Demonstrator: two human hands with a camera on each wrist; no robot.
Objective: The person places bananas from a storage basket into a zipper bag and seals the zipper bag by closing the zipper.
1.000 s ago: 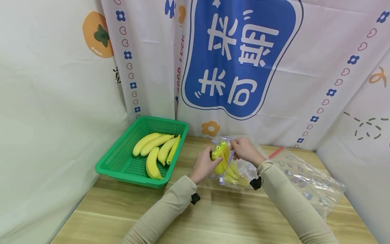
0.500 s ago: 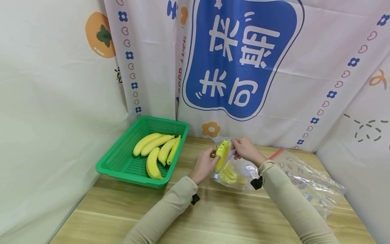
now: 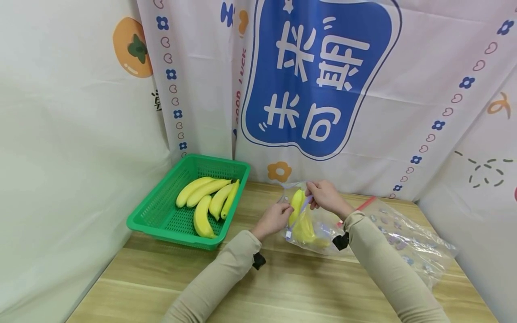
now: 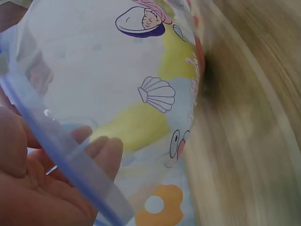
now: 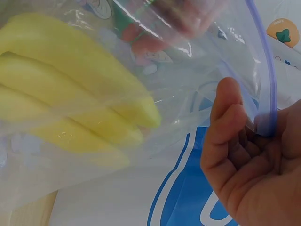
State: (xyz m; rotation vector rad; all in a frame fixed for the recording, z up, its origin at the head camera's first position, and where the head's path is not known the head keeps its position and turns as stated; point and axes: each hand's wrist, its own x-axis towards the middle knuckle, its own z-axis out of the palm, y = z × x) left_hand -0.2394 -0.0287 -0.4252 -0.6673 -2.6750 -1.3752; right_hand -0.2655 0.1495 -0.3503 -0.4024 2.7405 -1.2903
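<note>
A clear zip bag (image 3: 321, 220) with a purple zip strip and printed shells stands partly open on the table. Inside it lies a bunch of yellow bananas (image 3: 303, 229), seen through the plastic in both wrist views. My right hand (image 3: 326, 197) pinches the bag's purple edge at the mouth; in the right wrist view its fingers curl at the strip. My left hand (image 3: 272, 220) is at the opposite side of the mouth. In the left wrist view its loosely bent fingers (image 4: 110, 153) reach past the strip, close to a banana's end, gripping nothing.
Left of the bag, a green plastic basket (image 3: 171, 241) holds several bananas (image 3: 203, 215). A second clear bag (image 3: 412, 237) with a red strip lies flat on the right, partly behind the right forearm. A printed white curtain (image 3: 206, 103) hangs behind the wooden table (image 3: 299, 291).
The bunch of bananas has slid down into the zip bag, out of my left hand's grip. That hand's fingers have loosened at the mouth; my right hand stays on the bag's edge.
</note>
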